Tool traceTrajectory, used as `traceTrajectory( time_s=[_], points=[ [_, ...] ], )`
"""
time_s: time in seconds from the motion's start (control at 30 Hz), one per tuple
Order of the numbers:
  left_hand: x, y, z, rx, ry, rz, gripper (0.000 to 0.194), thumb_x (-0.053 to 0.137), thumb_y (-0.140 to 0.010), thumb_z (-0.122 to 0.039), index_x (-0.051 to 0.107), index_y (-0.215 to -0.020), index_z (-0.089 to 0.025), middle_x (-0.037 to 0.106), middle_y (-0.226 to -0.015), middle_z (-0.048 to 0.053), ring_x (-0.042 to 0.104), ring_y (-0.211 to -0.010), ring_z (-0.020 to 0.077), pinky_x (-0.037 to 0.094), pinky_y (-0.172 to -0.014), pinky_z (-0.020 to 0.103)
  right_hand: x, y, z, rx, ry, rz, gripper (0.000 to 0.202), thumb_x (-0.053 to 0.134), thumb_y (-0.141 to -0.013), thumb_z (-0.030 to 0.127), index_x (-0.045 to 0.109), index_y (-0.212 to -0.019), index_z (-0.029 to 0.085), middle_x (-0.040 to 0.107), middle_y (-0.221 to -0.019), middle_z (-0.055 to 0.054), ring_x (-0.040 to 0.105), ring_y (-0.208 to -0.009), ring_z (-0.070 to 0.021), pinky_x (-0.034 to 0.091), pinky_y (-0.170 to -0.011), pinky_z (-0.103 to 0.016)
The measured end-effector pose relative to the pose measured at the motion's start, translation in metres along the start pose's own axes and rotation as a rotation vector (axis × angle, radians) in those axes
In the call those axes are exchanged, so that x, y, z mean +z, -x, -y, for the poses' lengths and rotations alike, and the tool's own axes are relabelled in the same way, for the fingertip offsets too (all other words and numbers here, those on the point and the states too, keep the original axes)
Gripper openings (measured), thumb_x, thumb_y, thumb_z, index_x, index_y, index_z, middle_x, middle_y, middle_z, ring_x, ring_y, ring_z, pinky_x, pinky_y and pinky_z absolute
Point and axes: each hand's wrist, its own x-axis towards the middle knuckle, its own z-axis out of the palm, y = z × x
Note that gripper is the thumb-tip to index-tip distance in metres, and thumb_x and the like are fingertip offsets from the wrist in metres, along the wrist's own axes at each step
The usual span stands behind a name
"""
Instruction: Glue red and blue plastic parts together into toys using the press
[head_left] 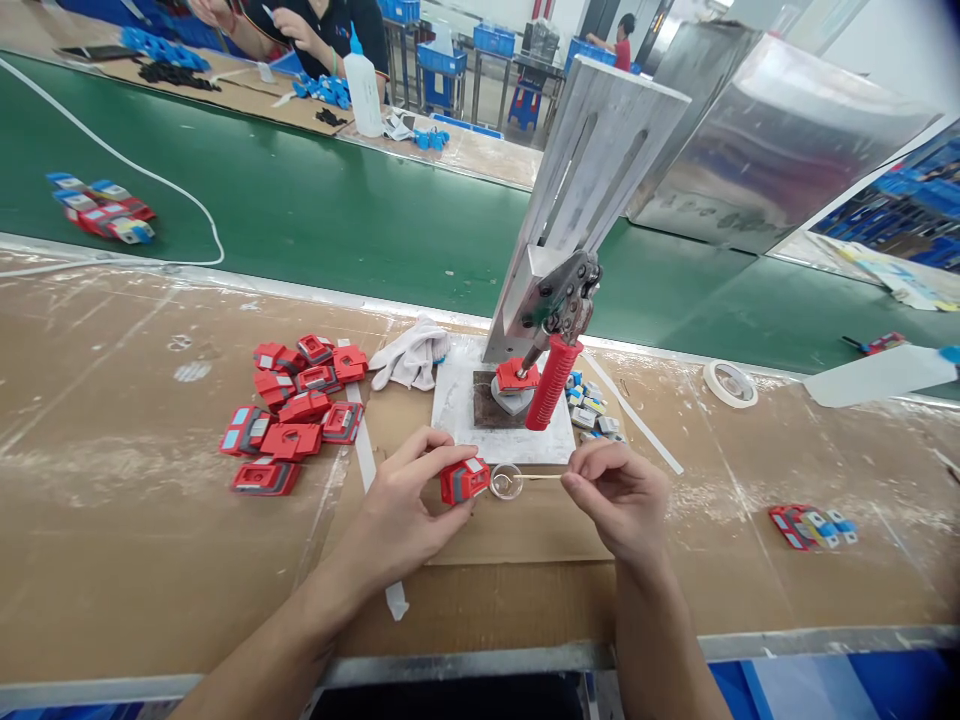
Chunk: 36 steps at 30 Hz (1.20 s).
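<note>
My left hand [409, 495] grips a red and grey plastic part [463, 482] between thumb and fingers. A thin pale stick [541, 477] is pinched in my right hand [619, 490], its far end at a small clear round dish [506, 482]. The dish sits on the cardboard between my hands. Just behind it, a toggle clamp with a red handle [553, 385] is mounted on a metal stand [581, 170]. Under the clamp's tip, another red part [517, 374] rests on a grey piece.
Several red parts [292, 438] are heaped at left, near a white glove [412, 355]. Small grey and blue pieces [592, 405] lie right of the stand. Tape roll [730, 384] and more parts [810, 527] are farther right. Beyond the green belt [337, 220], a person [322, 40] handles something.
</note>
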Motion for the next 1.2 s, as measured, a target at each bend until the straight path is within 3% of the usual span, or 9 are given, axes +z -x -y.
traceTrajectory(
  time_s=[0.13,0.27,0.3,0.37,0.43,0.5,0.63,0.7,1.2],
  points=[
    [-0.001,0.000,0.001,-0.005,0.007,0.000,0.031,0.070,-0.084,-0.015,0.070,-0.114,-0.023,0.063,-0.105,0.003,0.067,-0.092,0.0158,0.057,-0.082,0.026,0.000,-0.003,-0.001,-0.062,0.264,0.337,0.015,0.066,-0.092,0.016,0.062,-0.080,0.021,0.068,-0.077,-0.002,0.061,-0.067,-0.0151,0.046,-0.059,-0.027],
    [-0.003,-0.002,0.004,-0.016,0.015,-0.001,0.028,0.073,-0.085,-0.023,0.071,-0.113,-0.024,0.066,-0.105,0.003,0.069,-0.094,0.0174,0.056,-0.084,0.027,-0.001,-0.005,-0.001,-0.101,0.231,0.552,0.004,0.071,-0.092,0.024,0.068,-0.094,0.022,0.071,-0.095,-0.006,0.067,-0.085,-0.0176,0.052,-0.071,-0.028],
    [-0.003,-0.002,0.006,-0.035,0.012,0.000,0.029,0.074,-0.086,-0.026,0.071,-0.114,-0.025,0.067,-0.105,0.003,0.069,-0.094,0.0178,0.057,-0.084,0.028,-0.008,-0.006,-0.001,-0.097,0.196,0.519,0.011,0.074,-0.091,0.028,0.069,-0.097,0.022,0.070,-0.099,-0.007,0.067,-0.087,-0.0184,0.052,-0.071,-0.028],
    [-0.004,-0.003,0.010,-0.082,0.011,-0.010,0.031,0.075,-0.086,-0.033,0.071,-0.116,-0.026,0.068,-0.107,0.003,0.070,-0.093,0.0186,0.057,-0.083,0.029,-0.030,-0.008,-0.003,-0.080,0.186,0.271,0.016,0.075,-0.091,0.035,0.068,-0.098,0.022,0.069,-0.101,-0.007,0.066,-0.087,-0.0194,0.051,-0.067,-0.029],
    [-0.005,-0.003,0.015,-0.123,0.029,-0.040,0.033,0.074,-0.087,-0.039,0.071,-0.118,-0.026,0.068,-0.113,0.004,0.070,-0.097,0.0202,0.058,-0.085,0.031,-0.056,-0.014,-0.006,-0.033,0.335,-0.039,0.013,0.068,-0.094,0.034,0.067,-0.095,0.022,0.069,-0.097,-0.007,0.064,-0.084,-0.0198,0.049,-0.067,-0.030],
    [-0.005,-0.002,0.019,-0.149,0.065,-0.065,0.036,0.072,-0.088,-0.042,0.069,-0.120,-0.025,0.069,-0.119,0.007,0.070,-0.104,0.0228,0.058,-0.090,0.034,-0.074,-0.023,-0.009,0.043,0.595,-0.124,0.010,0.063,-0.096,0.031,0.067,-0.094,0.022,0.070,-0.097,-0.006,0.064,-0.088,-0.0215,0.050,-0.074,-0.033],
    [-0.006,0.001,0.024,-0.195,0.126,-0.056,0.043,0.071,-0.089,-0.044,0.066,-0.126,-0.023,0.074,-0.118,0.009,0.072,-0.103,0.0247,0.058,-0.092,0.039,-0.071,-0.046,-0.018,0.163,1.068,0.337,0.010,0.061,-0.097,0.024,0.069,-0.103,0.023,0.073,-0.109,-0.006,0.063,-0.106,-0.0251,0.047,-0.088,-0.035],
    [-0.005,0.002,0.026,-0.212,0.138,-0.058,0.045,0.072,-0.088,-0.044,0.066,-0.127,-0.023,0.076,-0.116,0.008,0.073,-0.099,0.0247,0.059,-0.092,0.040,-0.060,-0.054,-0.023,0.189,1.184,0.465,0.012,0.059,-0.098,0.021,0.069,-0.105,0.022,0.073,-0.109,-0.007,0.063,-0.106,-0.0249,0.047,-0.088,-0.033],
    [-0.008,0.000,0.012,-0.197,0.167,-0.108,0.036,0.078,-0.082,-0.030,0.070,-0.117,-0.024,0.079,-0.104,0.005,0.072,-0.086,0.0202,0.058,-0.081,0.035,-0.038,-0.065,-0.024,0.318,1.326,0.526,0.028,0.058,-0.089,0.012,0.064,-0.117,0.017,0.070,-0.118,-0.013,0.065,-0.112,-0.0308,0.046,-0.075,-0.033]
  ],
)
